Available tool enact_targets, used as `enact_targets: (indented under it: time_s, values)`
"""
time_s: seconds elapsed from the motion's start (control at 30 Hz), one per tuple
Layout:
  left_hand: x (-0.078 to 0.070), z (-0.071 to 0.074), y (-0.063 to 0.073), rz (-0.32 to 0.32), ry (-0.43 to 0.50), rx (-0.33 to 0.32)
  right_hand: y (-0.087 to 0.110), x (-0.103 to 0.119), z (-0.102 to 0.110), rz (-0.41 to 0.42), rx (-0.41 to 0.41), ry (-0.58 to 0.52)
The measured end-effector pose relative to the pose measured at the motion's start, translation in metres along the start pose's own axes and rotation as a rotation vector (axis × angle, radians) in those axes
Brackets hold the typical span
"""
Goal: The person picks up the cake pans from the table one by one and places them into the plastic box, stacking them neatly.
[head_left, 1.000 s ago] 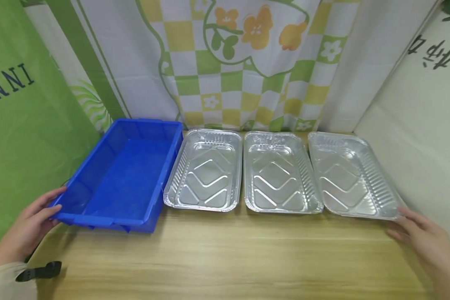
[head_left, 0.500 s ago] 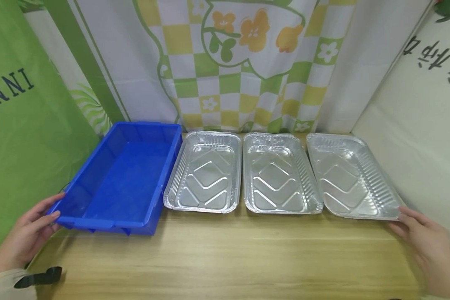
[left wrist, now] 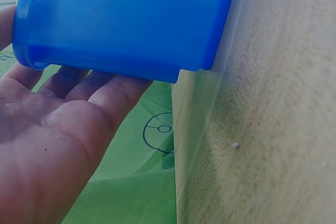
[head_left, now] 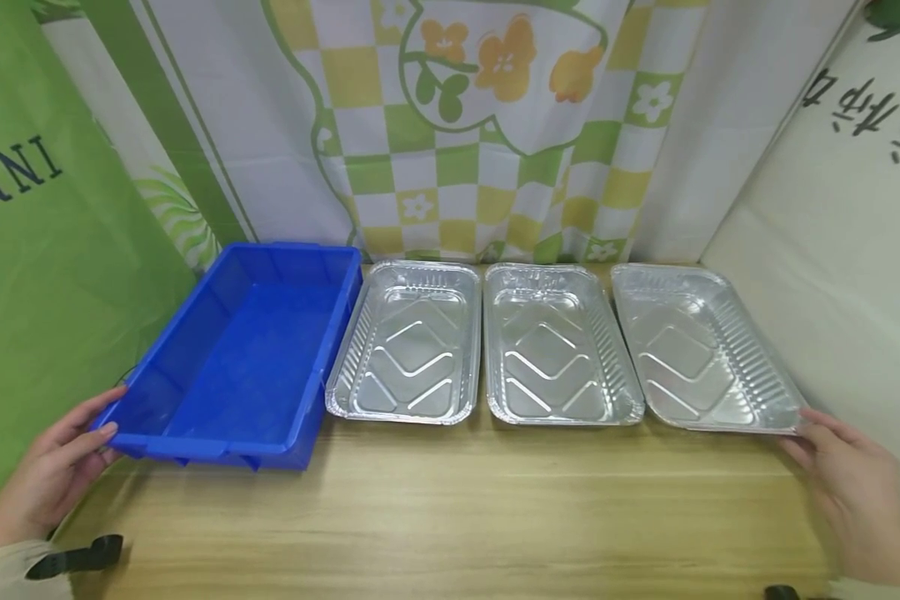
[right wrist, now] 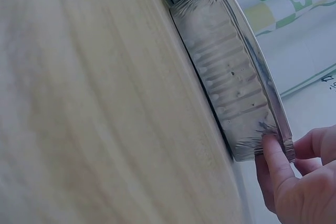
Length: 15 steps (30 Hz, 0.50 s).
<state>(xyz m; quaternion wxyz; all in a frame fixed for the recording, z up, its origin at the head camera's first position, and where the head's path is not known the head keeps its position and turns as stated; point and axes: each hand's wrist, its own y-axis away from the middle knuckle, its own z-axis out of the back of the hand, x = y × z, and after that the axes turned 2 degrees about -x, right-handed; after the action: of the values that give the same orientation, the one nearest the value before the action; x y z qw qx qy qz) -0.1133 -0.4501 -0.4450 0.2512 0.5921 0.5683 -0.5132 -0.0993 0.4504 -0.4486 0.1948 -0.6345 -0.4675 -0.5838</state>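
Note:
My left hand (head_left: 56,471) grips the near left corner of a blue plastic bin (head_left: 262,367), its thumb at the rim. In the left wrist view, several fingers (left wrist: 113,95) lie against the outside of the bin wall (left wrist: 126,30). On the far right, my right hand (head_left: 851,475) pinches the near right corner of a rectangular foil tray (head_left: 682,342). The right wrist view shows one finger (right wrist: 275,156) against the crinkled outer corner of that tray (right wrist: 231,77), with other fingers at its rim. The bin and this tray show bare insides.
Two more foil trays, one beside the bin (head_left: 412,358) and one in the middle (head_left: 555,358), complete the row on the wooden table (head_left: 457,517). A patterned curtain (head_left: 457,167) hangs behind; green cloth (head_left: 37,275) is at left, pale cloth (head_left: 832,250) at right.
The head view has shifted slightly. Both hands stay at the same corners of the bin and the right foil tray, and the row looks nearly unchanged.

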Motion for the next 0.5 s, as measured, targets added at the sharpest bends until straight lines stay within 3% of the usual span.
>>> enact_targets:
  time_s: [0.5]
  values:
    - [-0.0002,-0.0027,0.0013,0.012,-0.022,-0.018,0.0009,0.0048,-0.0062,0.001,0.006,-0.154]
